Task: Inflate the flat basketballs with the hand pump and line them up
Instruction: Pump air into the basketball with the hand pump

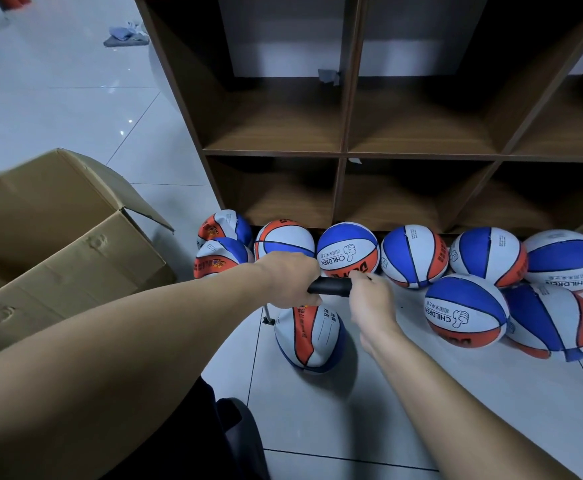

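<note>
Standing tall at the back is the brown shelf (343, 154), and an open cardboard box (61, 237) sits on the floor to the left. A row of round basketballs (414, 256) lines the foot of the shelf, with floppy ones at both ends. Right under the hands sits the flat basketball (312, 336), a bit nearer the left hand (290, 280). Both hands are close together on the black pump handle (330, 286), which lies sideways, left to right. The left hand grips one end and the right hand (369, 303) holds the other. A thin hose (266, 315) hangs down to the ball's left edge. I think the push must go straight down.
</note>
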Available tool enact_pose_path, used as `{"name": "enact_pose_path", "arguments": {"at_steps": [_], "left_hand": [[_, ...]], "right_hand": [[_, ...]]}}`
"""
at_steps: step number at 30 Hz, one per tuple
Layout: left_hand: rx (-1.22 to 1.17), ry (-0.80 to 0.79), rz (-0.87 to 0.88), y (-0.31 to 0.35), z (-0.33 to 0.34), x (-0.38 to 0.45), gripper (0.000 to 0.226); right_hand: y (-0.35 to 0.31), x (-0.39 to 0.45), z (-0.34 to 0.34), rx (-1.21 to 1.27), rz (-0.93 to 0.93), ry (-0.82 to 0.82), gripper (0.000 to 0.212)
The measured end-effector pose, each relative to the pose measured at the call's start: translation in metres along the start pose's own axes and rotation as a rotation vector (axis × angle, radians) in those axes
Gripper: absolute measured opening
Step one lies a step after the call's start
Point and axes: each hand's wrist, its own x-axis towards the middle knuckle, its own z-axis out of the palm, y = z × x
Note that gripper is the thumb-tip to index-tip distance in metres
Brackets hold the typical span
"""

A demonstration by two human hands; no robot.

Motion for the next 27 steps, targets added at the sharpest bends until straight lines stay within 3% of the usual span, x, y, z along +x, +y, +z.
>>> {"name": "enact_pose_path", "arguments": {"at_steps": [7,10,14,27], "left_hand": [[-0.009,-0.022,-0.096,-0.030,-0.004,-0.003,0.031],[-0.063,-0.027,-0.108,-0.032,-0.002,-0.005,0.033],[-0.016,0.015,-0.054,-0.012,-0.001,-0.004,0.032],[0.027,0.094,0.006,0.000,-0.004,-0.007,0.025]], "right_hand": [[-0.007,0.031,-0.038,-0.004,0.030,0.118,0.014],[-0.006,0.043,-0.054,0.088,0.068,0.171,0.031],[-0.008,0.034,-0.042,0.002,-0.007,0.292,0.040],[0.003,0.000,0.003,0.020,-0.123,0.232,0.025]]}}
